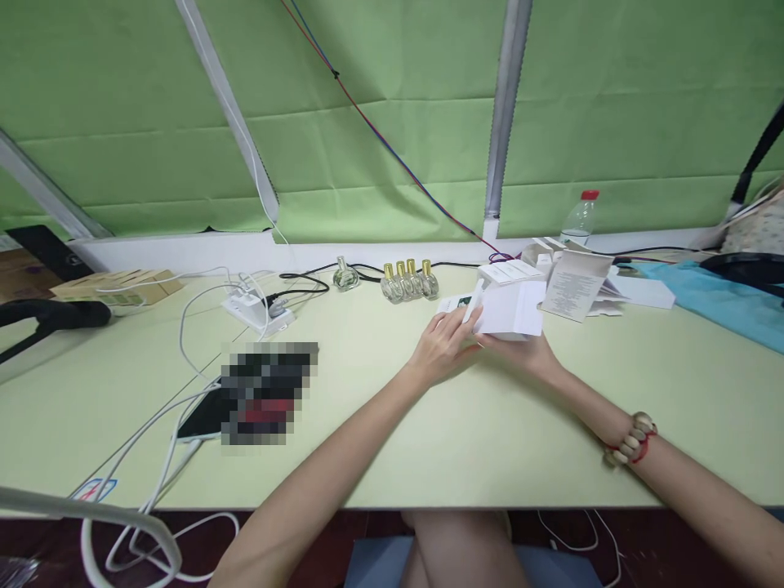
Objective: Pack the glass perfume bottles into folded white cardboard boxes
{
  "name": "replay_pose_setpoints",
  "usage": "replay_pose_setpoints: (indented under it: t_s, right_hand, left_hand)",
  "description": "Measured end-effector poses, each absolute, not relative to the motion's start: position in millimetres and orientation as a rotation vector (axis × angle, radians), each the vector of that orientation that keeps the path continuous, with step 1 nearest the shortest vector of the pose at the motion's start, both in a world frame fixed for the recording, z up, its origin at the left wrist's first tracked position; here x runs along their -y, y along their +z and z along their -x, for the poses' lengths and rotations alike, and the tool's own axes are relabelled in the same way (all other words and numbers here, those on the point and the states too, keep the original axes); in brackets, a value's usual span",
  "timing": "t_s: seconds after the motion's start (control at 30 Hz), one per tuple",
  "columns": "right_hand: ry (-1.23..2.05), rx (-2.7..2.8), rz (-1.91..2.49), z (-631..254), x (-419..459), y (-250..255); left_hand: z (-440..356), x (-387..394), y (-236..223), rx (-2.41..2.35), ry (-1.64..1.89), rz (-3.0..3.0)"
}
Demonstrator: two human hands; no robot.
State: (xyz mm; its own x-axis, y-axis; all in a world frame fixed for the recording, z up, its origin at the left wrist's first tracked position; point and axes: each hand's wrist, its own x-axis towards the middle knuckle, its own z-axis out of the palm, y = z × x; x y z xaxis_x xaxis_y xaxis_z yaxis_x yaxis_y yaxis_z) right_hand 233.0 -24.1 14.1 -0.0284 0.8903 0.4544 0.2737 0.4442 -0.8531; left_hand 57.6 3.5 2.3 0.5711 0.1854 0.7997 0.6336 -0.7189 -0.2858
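Note:
Above the table, my left hand (446, 343) grips the near left side of a white cardboard box (508, 310), its fingers lying over a flap. From below and the right, my right hand (527, 353) supports the same box, with most of its fingers hidden behind the card. Just left of the box stand several small glass perfume bottles (410, 284) with gold caps, close together in a row. A further glass bottle (346, 278), without a gold cap, stands apart to their left. Opened white cartons (576, 286) lie in a pile right behind my right hand.
At the left are a power strip (257, 310) with white and black cables and a tablet-like device (205, 412), partly blurred out. A red-capped plastic bottle (579, 220) stands behind the cartons. Blue sheeting (728, 302) covers the right side; brown boxes (116, 286) lie far left.

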Motion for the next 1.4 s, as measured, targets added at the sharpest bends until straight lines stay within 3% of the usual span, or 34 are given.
replay_pose_setpoints:
  t_s: [0.2,0.67,1.17,1.4]
  right_hand:
    - [0.792,1.597,0.957,-232.7,20.6,9.6]
    - [0.45,1.648,0.912,-233.6,22.0,14.2]
    - [0.358,1.888,0.967,-233.2,32.7,20.9]
    - [0.357,1.854,0.978,-232.5,28.5,15.9]
  left_hand:
    - [-54.4,-3.4,2.4,0.787,-1.245,2.322]
    - [-62.0,2.3,1.3,1.192,-2.05,2.42]
    - [-65.8,-6.3,-6.8,0.923,-1.86,2.361]
    - [-65.0,-0.5,-0.8,1.058,-1.701,2.341]
